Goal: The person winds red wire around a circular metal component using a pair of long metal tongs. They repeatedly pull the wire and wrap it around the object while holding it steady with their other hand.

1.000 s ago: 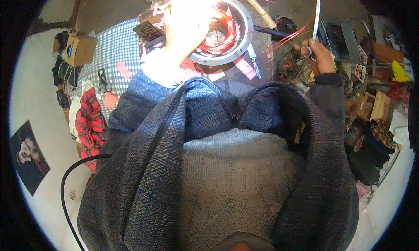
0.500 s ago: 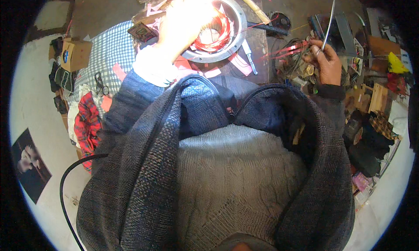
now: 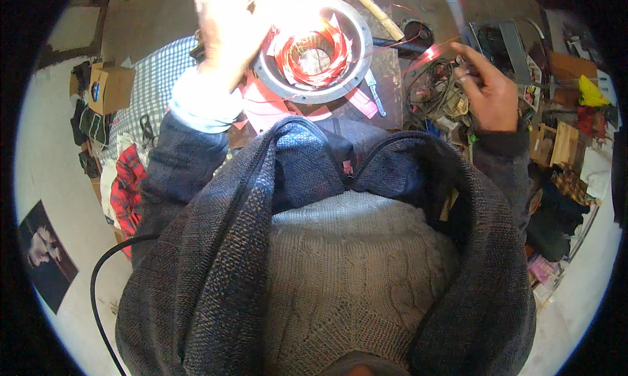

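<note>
My left hand (image 3: 229, 35) is washed out by glare left of a round metal housing (image 3: 361, 55) with copper windings (image 3: 333, 65) inside; I cannot make out its fingers' grip. At right, my right hand (image 3: 487, 94) has its fingers curled on blurred long-bladed scissors (image 3: 453, 3). Red wires (image 3: 428, 54) run near its fingertips. Pink paper pieces (image 3: 261, 104) lie around the housing, and a knife (image 3: 373, 88) lies just right of it.
A checked cloth (image 3: 154, 75) and a cardboard box (image 3: 111, 91) are at left, beside red plaid fabric (image 3: 127, 179). A bamboo stick (image 3: 373, 9) lies behind the housing. Coiled cables (image 3: 432, 91), wooden pieces (image 3: 562, 143) and assorted clutter fill the right.
My left hand has moved leftward, uncovering more of the windings. My right hand first rose slightly, then dropped a little, and the scissors blade has swung leftward and blurred.
</note>
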Available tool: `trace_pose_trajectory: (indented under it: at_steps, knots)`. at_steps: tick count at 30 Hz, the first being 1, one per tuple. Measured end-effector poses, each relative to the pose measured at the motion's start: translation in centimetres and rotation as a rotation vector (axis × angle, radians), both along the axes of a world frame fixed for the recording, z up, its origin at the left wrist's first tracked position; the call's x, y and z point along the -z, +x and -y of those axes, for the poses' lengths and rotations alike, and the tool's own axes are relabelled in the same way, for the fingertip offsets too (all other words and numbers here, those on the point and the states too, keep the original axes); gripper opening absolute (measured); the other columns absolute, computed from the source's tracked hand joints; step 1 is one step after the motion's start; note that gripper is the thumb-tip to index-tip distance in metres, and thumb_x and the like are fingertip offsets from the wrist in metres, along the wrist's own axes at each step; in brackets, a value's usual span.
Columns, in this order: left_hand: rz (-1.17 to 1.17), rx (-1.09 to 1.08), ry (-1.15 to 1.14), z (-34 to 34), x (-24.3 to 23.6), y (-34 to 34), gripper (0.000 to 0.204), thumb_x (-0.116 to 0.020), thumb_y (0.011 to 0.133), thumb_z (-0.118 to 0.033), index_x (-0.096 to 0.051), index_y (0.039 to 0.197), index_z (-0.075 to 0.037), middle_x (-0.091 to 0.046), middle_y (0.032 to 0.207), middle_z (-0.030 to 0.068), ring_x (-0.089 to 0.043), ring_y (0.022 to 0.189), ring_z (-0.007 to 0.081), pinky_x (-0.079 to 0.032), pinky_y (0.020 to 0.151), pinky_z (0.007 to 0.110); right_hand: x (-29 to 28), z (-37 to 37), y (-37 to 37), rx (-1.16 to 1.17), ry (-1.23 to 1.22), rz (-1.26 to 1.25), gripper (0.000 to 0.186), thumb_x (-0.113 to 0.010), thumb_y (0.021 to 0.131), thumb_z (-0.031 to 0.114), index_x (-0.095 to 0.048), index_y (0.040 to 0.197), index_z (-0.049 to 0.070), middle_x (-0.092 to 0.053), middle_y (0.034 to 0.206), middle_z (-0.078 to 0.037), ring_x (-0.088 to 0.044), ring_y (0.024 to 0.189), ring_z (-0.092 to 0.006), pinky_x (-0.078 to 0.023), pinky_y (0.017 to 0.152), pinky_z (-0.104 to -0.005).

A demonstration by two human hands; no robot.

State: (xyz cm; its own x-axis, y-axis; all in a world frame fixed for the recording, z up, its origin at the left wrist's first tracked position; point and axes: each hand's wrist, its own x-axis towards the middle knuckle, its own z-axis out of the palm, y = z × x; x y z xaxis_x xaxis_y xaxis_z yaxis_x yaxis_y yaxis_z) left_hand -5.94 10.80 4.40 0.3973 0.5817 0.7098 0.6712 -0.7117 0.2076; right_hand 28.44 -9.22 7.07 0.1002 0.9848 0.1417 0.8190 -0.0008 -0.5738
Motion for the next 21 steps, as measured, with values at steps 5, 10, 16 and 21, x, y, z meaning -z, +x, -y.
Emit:
trace_pose_trajectory:
  at_steps: [5,10,16,21]
  knots:
    - [0.069,-0.078,0.173,-0.7,-1.2,-0.2,0.036,-0.072,0.077,-0.002,-0.068,0.112,-0.004,-0.053,0.144,0.0213,-0.052,0.130,0.0420,-0.043,0.109,0.050,-0.3,-1.8,-3.1,-0.232,-0.317,0.385,0.063,-0.075,0.085,0.029,-0.056,0.144,0.024,-0.074,0.090,-0.019,-0.071,0.078,-0.0394,-0.056,0.067,-0.0490]
    - [0.096,0.128,0.255,-0.8,-3.2,1.0,0.041,-0.076,0.076,-0.004,-0.066,0.116,-0.002,-0.059,0.137,0.0188,-0.056,0.126,0.0373,-0.043,0.109,0.048,0.4,-2.9,-4.6,-0.356,-0.278,0.452,0.076,-0.078,0.078,0.031,-0.051,0.150,0.026,-0.073,0.083,-0.019,-0.070,0.071,-0.0390,-0.056,0.063,-0.0496]
    - [-0.091,0.761,-0.406,-1.9,0.3,3.3,0.033,-0.064,0.095,-0.022,-0.067,0.121,-0.002,-0.065,0.122,0.0198,-0.063,0.108,0.0374,-0.050,0.098,0.049,1.1,-4.9,-4.9,-0.505,-0.076,0.494,0.069,-0.079,0.073,0.028,-0.062,0.140,0.026,-0.069,0.071,-0.014,-0.068,0.063,-0.0339,-0.056,0.060,-0.0465]
    - [-0.516,0.564,-0.562,-3.7,1.7,1.2,0.053,-0.064,0.097,-0.034,-0.058,0.136,0.001,-0.061,0.132,0.0253,-0.056,0.127,0.0396,-0.044,0.109,0.051,2.1,-5.4,-5.4,-0.508,-0.064,0.563,0.069,-0.075,0.070,0.028,-0.065,0.137,0.026,-0.070,0.071,-0.011,-0.069,0.063,-0.0308,-0.056,0.060,-0.0447]
